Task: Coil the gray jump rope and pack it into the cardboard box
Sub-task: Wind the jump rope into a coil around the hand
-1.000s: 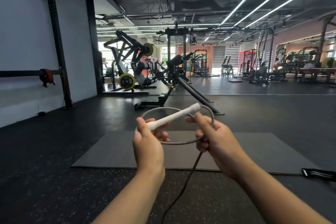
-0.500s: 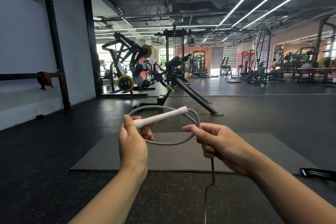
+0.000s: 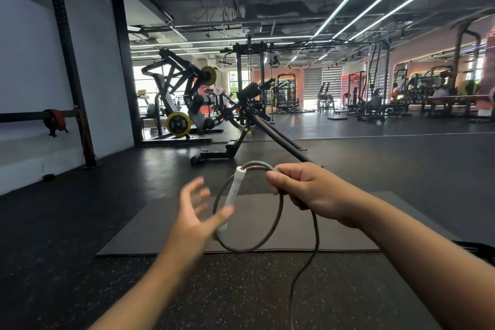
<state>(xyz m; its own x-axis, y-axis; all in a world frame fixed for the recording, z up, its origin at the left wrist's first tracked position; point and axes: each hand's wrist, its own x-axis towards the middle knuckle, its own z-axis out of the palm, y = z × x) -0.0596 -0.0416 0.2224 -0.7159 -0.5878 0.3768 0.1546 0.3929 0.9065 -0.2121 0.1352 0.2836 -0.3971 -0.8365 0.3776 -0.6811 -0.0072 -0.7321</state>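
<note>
The gray jump rope (image 3: 270, 228) hangs as one loop from my right hand (image 3: 308, 187), which is closed around the rope at the top of the loop. Its white handle (image 3: 232, 197) dangles almost upright inside the loop. A free length of rope trails from my right hand down past the bottom of the view. My left hand (image 3: 197, 211) is open with fingers spread, blurred, just left of the handle's lower end; its thumb overlaps the handle, contact unclear. No cardboard box is in view.
A dark gray exercise mat (image 3: 334, 233) lies on the black speckled floor ahead. A black angled bench frame (image 3: 249, 126) stands beyond it, with weight machines (image 3: 176, 104) behind. A white wall with a black rack post (image 3: 72, 69) runs along the left. A black strap (image 3: 479, 249) lies at right.
My left hand let go of the white handle and opened. The handle swung from level to hanging down, and the loop now hangs from my right hand alone.
</note>
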